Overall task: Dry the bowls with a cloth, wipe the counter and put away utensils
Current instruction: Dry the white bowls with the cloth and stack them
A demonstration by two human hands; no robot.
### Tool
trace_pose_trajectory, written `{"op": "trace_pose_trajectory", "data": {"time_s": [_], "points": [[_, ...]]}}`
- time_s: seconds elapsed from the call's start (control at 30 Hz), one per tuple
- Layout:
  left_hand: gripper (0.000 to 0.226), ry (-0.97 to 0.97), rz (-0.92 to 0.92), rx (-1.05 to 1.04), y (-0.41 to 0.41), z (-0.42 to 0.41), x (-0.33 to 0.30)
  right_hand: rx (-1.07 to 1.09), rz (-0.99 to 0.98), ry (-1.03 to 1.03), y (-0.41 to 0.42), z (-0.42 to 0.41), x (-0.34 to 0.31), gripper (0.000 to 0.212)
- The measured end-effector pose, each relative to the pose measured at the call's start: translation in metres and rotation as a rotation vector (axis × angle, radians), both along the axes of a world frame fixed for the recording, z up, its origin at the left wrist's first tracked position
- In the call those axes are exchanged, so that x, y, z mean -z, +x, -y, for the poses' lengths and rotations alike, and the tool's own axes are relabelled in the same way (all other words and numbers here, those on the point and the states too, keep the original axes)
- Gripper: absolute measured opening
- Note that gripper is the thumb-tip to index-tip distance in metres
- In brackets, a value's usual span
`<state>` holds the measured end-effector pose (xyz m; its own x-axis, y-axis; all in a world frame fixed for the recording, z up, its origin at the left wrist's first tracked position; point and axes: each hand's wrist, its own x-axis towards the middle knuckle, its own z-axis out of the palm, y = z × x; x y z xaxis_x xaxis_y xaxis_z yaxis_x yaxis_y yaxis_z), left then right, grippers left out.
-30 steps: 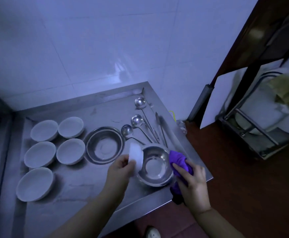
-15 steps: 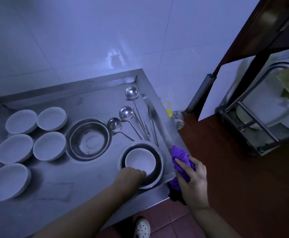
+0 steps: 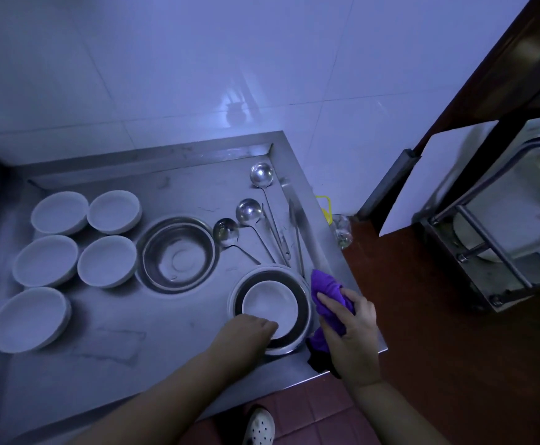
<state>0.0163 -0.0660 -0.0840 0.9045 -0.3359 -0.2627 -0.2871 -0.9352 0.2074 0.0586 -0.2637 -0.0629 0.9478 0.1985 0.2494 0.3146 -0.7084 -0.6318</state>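
While the steel counter [image 3: 108, 342] spans the left and near area below the white tiled wall [image 3: 198, 59], an empty steel bowl [image 3: 177, 253] sits at its centre. A second steel bowl [image 3: 304, 311] at the near right holds a small white bowl [image 3: 270, 305]. Five white bowls [image 3: 106, 261] stand grouped at the left. Three ladles [image 3: 247, 211] and tongs [image 3: 297, 236] lie at the far right. The left hand [image 3: 249, 330] grips the near rim of the small white bowl, fingers curled over it. The right hand [image 3: 350, 326] clamps a purple cloth [image 3: 326, 289] at the counter's right edge.
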Motion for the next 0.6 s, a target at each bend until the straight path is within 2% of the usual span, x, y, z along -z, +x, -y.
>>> {"op": "trace_pose_trajectory", "data": {"time_s": [0.07,0.13,0.27,0.37,0.5,0.6], "points": [[0.031,-0.087,0.092,-0.075,-0.014,-0.014,-0.007,-0.046,0.014,0.001,0.001,-0.012,-0.003,0.054],[0.036,-0.213,0.172,-0.268,-0.031,-0.036,-0.012,-0.098,0.036,0.017,-0.001,-0.028,-0.005,0.053],[0.025,-0.416,0.137,-0.927,-0.073,-0.1,-0.012,-0.19,0.084,0.027,-0.009,-0.068,-0.011,0.049],[0.021,-0.524,0.159,-1.313,-0.113,-0.153,-0.013,-0.284,0.152,0.012,-0.019,-0.102,-0.015,0.039],[0.012,-0.583,0.066,-1.557,-0.157,-0.21,-0.011,-0.381,0.179,0.026,-0.035,-0.151,-0.019,0.04],[0.025,-0.705,0.051,-1.747,-0.171,-0.246,-0.005,-0.436,0.168,0.024,-0.049,-0.186,-0.022,0.045]]}}
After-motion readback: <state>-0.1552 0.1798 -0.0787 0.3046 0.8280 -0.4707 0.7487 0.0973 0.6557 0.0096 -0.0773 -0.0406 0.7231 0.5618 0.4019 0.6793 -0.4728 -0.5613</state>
